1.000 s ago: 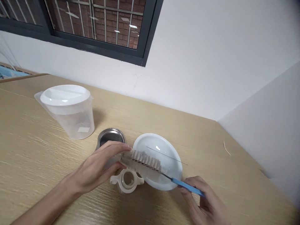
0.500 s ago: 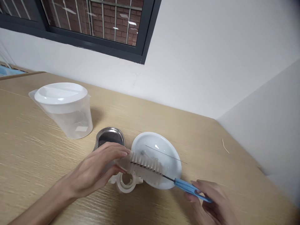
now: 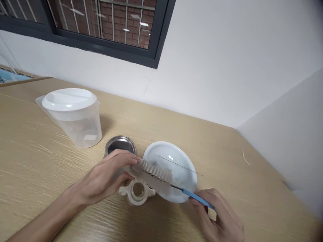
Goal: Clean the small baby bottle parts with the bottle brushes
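My right hand [image 3: 217, 215] grips the blue handle of a bottle brush [image 3: 198, 198] with white bristles on a twisted wire stem. The brush points left, over a white bowl [image 3: 164, 146]. Around its far end, my left hand [image 3: 111, 174] has thumb and fingers closed on a translucent piece [image 3: 135, 170]; its kind and full outline are hard to make out. Just below, on the table, stands a translucent round-mouthed container [image 3: 138, 192] with tabs on both sides. A thin straight wire [image 3: 181, 165] lies across the bowl, its right end past the rim.
A lidded translucent pitcher [image 3: 83, 124] stands at the left. Partly behind my left hand lies a shiny metal dish [image 3: 121, 143]. A thin pale strip [image 3: 244, 157] is on the table at the right. Beyond the wooden table rises a white wall [image 3: 196, 84] with a window.
My right hand has moved slightly left and up, pushing the brush further toward my left hand. The handle appears turned edge-on. My left hand keeps its grip.
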The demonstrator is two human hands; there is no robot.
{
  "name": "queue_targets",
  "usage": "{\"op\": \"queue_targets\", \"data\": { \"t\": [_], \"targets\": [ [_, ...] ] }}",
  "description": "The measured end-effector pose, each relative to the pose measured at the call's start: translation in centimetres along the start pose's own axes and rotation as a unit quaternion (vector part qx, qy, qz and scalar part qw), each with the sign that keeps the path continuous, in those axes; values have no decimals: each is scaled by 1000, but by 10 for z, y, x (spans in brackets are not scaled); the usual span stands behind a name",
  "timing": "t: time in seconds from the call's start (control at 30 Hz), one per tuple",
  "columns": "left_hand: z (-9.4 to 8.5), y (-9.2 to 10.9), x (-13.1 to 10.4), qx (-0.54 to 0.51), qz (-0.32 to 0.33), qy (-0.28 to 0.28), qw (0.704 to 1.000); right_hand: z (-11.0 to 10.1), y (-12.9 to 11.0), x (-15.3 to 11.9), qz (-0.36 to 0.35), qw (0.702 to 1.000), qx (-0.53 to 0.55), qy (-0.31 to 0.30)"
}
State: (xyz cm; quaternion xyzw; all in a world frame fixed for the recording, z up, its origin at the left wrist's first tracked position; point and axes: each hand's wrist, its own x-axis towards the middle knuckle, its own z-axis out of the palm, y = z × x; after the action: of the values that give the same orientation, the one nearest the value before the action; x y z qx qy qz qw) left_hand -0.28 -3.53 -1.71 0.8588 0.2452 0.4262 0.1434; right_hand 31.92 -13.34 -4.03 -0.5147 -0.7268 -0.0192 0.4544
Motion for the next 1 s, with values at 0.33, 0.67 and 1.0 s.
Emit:
{"op": "queue_targets", "data": {
  "t": [0.33, 0.67, 1.0],
  "targets": [
    [0, -5, 0, -23, 18, -10, 1000, -9, 14, 10, -87, 989, -26, -114],
    [-1, 4, -1, -83, -19, 4, 996, 2, 15, -1, -32, 990, -26, -134],
    [2, 11, 3, -187, -85, 54, 977, -3, 8, 8, -20, 995, 99, -12]
  ]
}}
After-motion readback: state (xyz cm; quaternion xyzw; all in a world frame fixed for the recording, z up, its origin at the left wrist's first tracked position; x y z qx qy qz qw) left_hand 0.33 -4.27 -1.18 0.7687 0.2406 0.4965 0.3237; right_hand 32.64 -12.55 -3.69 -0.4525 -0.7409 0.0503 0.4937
